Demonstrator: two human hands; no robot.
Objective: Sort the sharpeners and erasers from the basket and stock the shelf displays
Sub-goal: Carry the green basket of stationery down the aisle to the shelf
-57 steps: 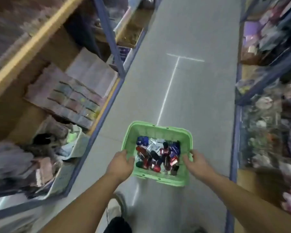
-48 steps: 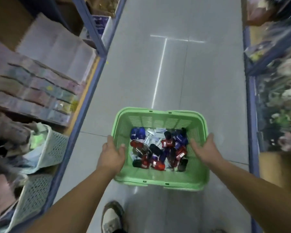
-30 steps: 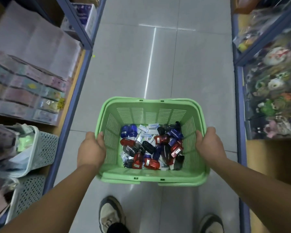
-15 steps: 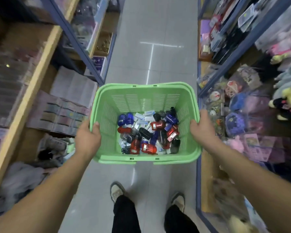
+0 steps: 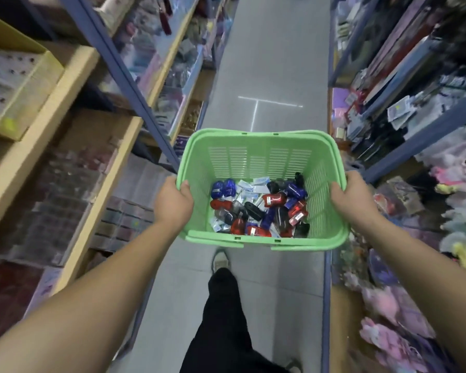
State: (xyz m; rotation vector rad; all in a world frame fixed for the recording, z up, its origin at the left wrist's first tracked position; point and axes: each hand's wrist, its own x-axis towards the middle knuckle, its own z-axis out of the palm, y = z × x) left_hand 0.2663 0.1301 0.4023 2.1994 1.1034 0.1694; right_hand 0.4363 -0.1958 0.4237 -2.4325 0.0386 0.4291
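Fingers of the left hand (image 5: 174, 204) curl over the left rim of the green slatted plastic basket (image 5: 258, 160); those of the right hand (image 5: 351, 199) curl over the right rim. Both grips carry the basket roughly level above the grey tiled aisle floor (image 5: 269, 63). Small red, blue and black plastic sharpeners (image 5: 273, 200) and white wrapped erasers (image 5: 249, 190) lie mixed on the basket bottom, between the hands, below the fingers and untouched. Step in hand: transport; sorting not begun. Next move calls for resting the basket beside the shelf display, freeing one hand to pick; the target display cannot be identified.
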